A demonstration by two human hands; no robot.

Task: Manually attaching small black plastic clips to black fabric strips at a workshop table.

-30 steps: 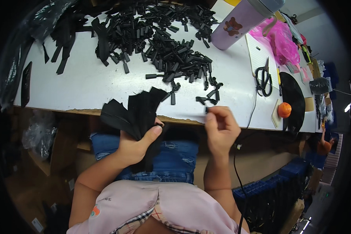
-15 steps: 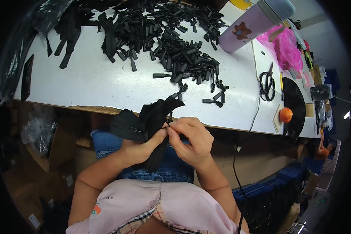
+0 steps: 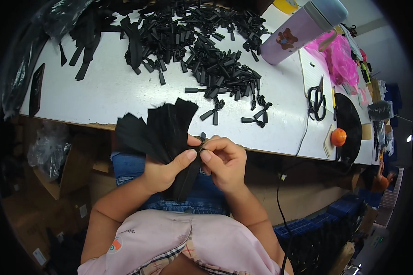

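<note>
From afar, I saw the left hand (image 3: 167, 172) pinching the strips (image 3: 167, 130) and the right hand (image 3: 227, 166) seemingly pinching the near end of the pull (image 3: 203, 136), whose long axis pointed from between both toward the surface (image 3: 124, 94).

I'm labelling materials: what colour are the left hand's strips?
The strips are black, clearest in the head view.
</note>
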